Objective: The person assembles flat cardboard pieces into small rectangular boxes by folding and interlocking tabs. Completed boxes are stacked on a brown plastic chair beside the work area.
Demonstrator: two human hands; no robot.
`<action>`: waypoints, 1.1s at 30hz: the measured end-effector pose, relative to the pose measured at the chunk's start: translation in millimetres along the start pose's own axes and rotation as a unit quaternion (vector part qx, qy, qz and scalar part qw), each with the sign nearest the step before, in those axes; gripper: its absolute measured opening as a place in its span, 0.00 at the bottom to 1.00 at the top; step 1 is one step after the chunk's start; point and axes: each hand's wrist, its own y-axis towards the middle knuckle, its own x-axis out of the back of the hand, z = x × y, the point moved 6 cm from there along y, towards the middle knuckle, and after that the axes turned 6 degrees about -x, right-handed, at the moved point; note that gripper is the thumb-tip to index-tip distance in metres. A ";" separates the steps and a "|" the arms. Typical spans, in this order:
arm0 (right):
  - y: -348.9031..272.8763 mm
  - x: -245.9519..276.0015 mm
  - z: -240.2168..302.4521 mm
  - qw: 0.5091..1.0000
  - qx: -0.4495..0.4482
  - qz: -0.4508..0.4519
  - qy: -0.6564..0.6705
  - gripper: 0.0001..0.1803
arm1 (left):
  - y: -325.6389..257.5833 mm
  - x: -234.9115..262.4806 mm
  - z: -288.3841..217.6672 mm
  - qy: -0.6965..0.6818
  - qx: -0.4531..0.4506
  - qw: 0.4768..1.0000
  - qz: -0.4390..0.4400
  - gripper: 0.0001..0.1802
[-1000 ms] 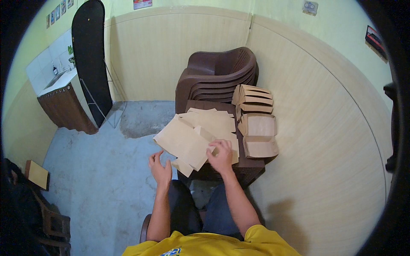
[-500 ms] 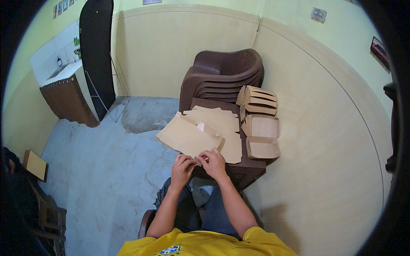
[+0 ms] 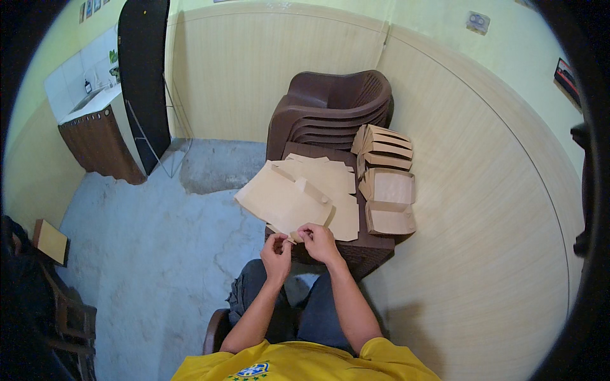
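A partly folded brown cardboard box blank (image 3: 273, 195) slants over the near left part of the brown table (image 3: 376, 242), on top of several flat cardboard blanks (image 3: 345, 214). My left hand (image 3: 277, 254) is closed on the near corner of the folded blank, fingers pinched together. Close beside it on the right, my right hand (image 3: 319, 243) pinches the same corner, where small flaps stick up between the fingertips. The fingers partly hide the flaps. A short raised wall with a round tab shows along the blank's right side.
Along the table's right edge stand an open cardboard box (image 3: 391, 200) and a stack of nested folded boxes (image 3: 386, 147). Stacked brown plastic chairs (image 3: 330, 105) rise behind the table. An ironing board (image 3: 145, 82) leans by a sink counter (image 3: 95, 105) at the far left.
The folded blank has shifted slightly to the right, with its raised wall now showing differently. Both hands stay at its near corner, the left one having turned and moved a little right.
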 end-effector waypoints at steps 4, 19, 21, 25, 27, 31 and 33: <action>2.4 -5.8 -9.1 0.998 -0.020 0.032 0.056 0.08 | 5.0 -2.5 5.6 -0.048 0.056 0.997 -0.013 0.06; -1.0 -14.2 -15.0 0.990 -0.029 0.031 0.136 0.08 | 24.6 -1.7 7.2 -0.013 0.113 0.993 0.024 0.19; -1.1 -17.0 -17.4 0.987 -0.033 0.036 0.153 0.08 | 25.1 -1.0 3.1 0.012 0.117 0.993 0.024 0.19; -0.8 -22.6 -23.2 0.975 -0.052 0.049 0.210 0.08 | 25.4 0.9 -2.9 0.020 0.124 0.992 0.019 0.19; -1.4 -22.6 -25.7 0.970 -0.058 0.061 0.226 0.09 | 26.0 0.9 -4.9 0.014 0.120 0.992 0.023 0.19; -3.6 -21.0 -22.0 0.975 -0.034 0.052 0.214 0.10 | 25.3 1.6 -6.4 0.043 0.111 0.993 0.020 0.19; -4.7 -20.1 -19.5 0.978 -0.020 0.052 0.201 0.10 | 24.1 1.4 -4.9 0.051 0.104 0.993 0.021 0.18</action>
